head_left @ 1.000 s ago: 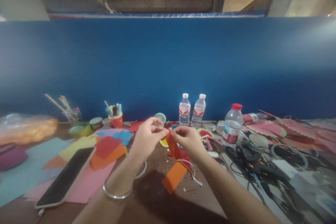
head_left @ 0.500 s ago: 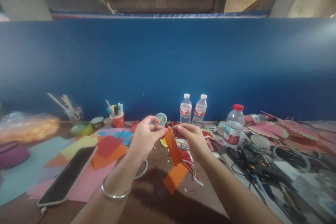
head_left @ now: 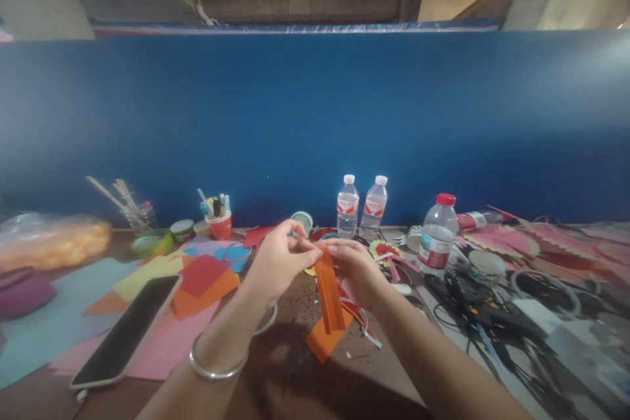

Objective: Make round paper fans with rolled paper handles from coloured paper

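Between my two hands hangs a narrow strip of folded orange paper [head_left: 329,295], with creases running along its length. My left hand [head_left: 284,256] pinches its top end between thumb and fingers, a silver bangle on that wrist. My right hand [head_left: 355,269] is closed on the same end from the other side, thumb towards the left thumb. Below the strip, a flat orange paper piece [head_left: 325,341] lies on the brown table [head_left: 290,380], partly covered by the strip. Scraps of red and white paper lie behind my right hand.
Left are a phone [head_left: 128,331], coloured paper sheets [head_left: 204,279] and a cup of markers [head_left: 220,223]. Two water bottles [head_left: 347,207] stand at the back, with a red-capped bottle [head_left: 438,236] further right. Black cables [head_left: 472,308] and pink paper fans [head_left: 502,239] crowd the right side.
The orange strip has swung to hang straighter, its creased face now towards me and its lower end nearer. My right hand has turned and drawn slightly closer to my left.
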Tool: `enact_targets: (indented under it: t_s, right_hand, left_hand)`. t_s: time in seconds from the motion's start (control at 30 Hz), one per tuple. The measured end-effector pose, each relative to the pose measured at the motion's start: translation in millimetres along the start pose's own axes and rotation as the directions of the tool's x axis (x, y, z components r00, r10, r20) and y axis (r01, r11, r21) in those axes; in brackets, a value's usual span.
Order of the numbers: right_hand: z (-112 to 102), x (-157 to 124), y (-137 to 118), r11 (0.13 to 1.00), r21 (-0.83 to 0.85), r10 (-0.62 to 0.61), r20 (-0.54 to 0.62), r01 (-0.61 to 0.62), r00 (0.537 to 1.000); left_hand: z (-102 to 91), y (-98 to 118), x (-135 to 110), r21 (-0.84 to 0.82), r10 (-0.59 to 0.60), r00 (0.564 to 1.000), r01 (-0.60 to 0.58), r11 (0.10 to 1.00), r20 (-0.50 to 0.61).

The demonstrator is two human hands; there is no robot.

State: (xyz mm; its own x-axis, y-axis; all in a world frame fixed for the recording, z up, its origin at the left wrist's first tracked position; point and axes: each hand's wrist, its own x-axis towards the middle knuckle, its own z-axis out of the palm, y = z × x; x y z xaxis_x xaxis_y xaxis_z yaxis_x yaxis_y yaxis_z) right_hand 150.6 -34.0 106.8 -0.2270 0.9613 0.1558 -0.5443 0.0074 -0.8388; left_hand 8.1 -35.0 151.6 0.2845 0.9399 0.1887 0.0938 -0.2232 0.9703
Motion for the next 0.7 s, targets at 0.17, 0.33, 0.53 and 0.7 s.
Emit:
enact_targets:
  t_s: [0.17,0.33,0.53,0.7]
  right_hand:
    - [-4,0,-3,0.999,0.055,-0.002,0.059,-0.001,0.998]
    - [-5,-2,-9,0.955,-0.229,-0.184,0.034,0.187,0.982]
    - [-8,-2,-9,0.753,-0.501,-0.402,0.164,0.427,0.901]
    - [-11,-7,-16,0.456,-0.666,-0.517,0.341,0.59,0.785]
  left_hand:
    - [-4.7,-2,0,0.064,0.02,1.0,-0.02,0.998,0.006]
    - [-8.4,-7,2,0.114,0.036,0.999,-0.039,0.993,0.026]
    - [-6.5,-9,4,0.072,0.027,0.999,-0.03,0.997,0.042]
    - [-6.2,-10,4,-0.137,-0.046,0.997,0.053,0.989,0.055]
